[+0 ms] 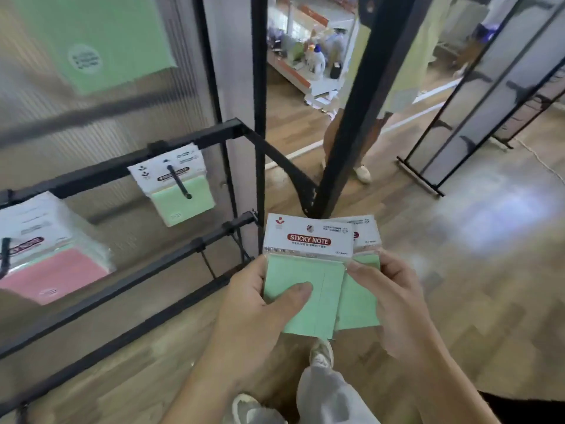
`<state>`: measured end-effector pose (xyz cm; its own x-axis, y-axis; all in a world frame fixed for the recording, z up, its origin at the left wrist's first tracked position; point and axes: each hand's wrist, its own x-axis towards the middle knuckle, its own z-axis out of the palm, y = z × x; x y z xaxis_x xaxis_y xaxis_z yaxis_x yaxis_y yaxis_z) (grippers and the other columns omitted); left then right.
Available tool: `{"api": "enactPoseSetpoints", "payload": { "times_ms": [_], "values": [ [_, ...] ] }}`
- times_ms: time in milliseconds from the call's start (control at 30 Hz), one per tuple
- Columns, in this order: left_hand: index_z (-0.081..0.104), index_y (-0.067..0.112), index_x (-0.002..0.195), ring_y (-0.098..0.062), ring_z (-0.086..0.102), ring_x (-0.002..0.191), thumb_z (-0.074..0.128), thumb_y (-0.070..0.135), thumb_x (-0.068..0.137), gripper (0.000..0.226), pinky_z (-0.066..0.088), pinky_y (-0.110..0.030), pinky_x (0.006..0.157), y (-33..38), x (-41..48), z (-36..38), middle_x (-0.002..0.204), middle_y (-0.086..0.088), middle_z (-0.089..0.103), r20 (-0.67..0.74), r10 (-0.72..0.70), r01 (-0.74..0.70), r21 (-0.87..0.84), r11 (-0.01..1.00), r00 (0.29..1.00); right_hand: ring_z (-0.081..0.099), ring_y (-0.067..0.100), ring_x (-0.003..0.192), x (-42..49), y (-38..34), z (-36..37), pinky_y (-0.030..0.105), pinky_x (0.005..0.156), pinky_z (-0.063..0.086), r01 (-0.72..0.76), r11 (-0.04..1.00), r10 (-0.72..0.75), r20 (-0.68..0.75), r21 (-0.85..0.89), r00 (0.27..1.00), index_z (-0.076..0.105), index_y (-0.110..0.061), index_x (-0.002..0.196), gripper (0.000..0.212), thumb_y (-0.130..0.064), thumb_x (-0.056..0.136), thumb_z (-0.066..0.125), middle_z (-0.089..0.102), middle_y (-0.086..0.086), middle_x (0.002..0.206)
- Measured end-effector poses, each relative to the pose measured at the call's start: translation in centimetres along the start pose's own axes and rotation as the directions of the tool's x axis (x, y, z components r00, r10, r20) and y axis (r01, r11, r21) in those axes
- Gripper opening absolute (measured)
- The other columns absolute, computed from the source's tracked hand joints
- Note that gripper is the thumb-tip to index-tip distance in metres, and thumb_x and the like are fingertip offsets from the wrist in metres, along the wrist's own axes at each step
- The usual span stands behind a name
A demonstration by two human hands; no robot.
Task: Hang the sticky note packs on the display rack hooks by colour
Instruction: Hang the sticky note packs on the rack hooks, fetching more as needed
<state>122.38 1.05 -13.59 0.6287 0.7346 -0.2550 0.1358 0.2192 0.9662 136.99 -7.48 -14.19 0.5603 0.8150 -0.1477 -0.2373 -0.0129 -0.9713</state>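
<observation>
- Your left hand (260,304) grips the front green pack (293,270), with the thumb pressed flat on its face and the fingers curled behind its left edge. The pack is in the air off the lower right corner of the display rack and touches no hook.
- Your right hand (394,298) pinches the rear green pack (357,310), which is half hidden behind the front one and fanned out to its right. The thumb lies near its top left and the fingers curl round its right edge.
- Already done, as far as shows: a bunch of hung green packs (183,203) sits on a hook (179,185) near the right end of the rack's upper rail (91,175). A bunch of pink packs (52,270) hangs at that rail's left edge.
- Each bunch shows one colour at the front. The packs behind the pink one are too blurred to tell their colour.
- Left to do, in my judgement: both packs you hold are not yet hung. By colour they belong on the hook at the right end of the upper rail.
- The lower rail (153,264) carries a short hook (208,264) that looks bare; I cannot tell what colour it is meant for.
- A larger green sheet (91,41) hangs, blurred, by the rack's upper left corner. I cannot tell whether it is part of the job.
- Any further stock is out of view, so I would only say that you are partway through.
</observation>
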Motion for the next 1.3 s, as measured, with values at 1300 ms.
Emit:
{"api": "enactPoseSetpoints", "payload": {
  "times_ms": [1300],
  "values": [
    [0.066,0.013,0.11,-0.024,0.072,0.091,0.082,0.011,0.07,0.043,0.058,-0.028,0.067,5.9,44.9,55.8,0.1,-0.007,0.075,0.67,-0.095,0.083,0.049,0.995,0.736,0.071,0.024,0.089,21.2,-12.0,-55.2,0.032,0.067,0.058,0.151,0.98,0.011,-0.792,0.13,0.61,0.067,-0.014,0.109,0.034,-0.017,0.075,0.063,0.074,0.008,0.102]
  ]
}}
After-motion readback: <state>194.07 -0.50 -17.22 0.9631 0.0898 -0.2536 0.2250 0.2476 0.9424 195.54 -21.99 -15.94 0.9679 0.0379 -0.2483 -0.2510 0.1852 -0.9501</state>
